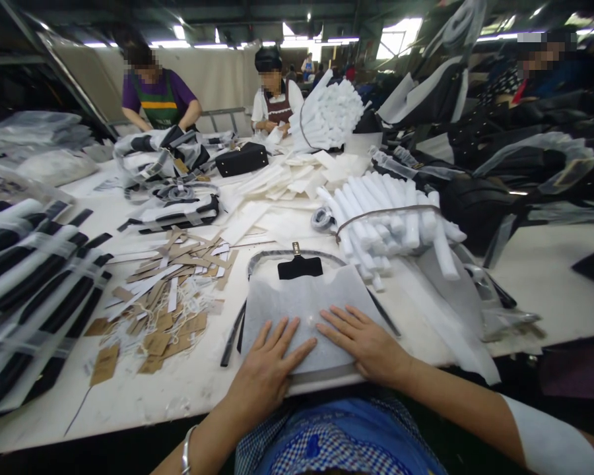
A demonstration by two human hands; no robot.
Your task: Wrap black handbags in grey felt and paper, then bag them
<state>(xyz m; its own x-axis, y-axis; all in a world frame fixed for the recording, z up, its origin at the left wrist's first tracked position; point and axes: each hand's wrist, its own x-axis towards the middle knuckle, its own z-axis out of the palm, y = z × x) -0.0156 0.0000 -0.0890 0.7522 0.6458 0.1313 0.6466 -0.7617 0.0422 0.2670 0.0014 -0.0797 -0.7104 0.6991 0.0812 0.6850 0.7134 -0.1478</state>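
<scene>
A translucent white wrapping sheet (282,300) lies over a black handbag directly in front of me. The bag's black flap with a metal clasp (299,265) shows past the far edge of the sheet, with a wrapped handle (260,257) arching behind it. Dark straps stick out at both sides. My left hand (270,359) rests flat on the sheet's left part, fingers spread. On the right part, my right hand (363,340) also lies flat with its fingers stretched out. Most of the bag is hidden under the sheet.
Left of the bag are scattered brown cardboard tags (165,330) with white strings. A strapped bundle of white foam tubes (386,214) stands to the right. Wrapped black straps (39,290) pile at far left. Across the table (143,402), co-workers handle bags near a small black bag (241,159).
</scene>
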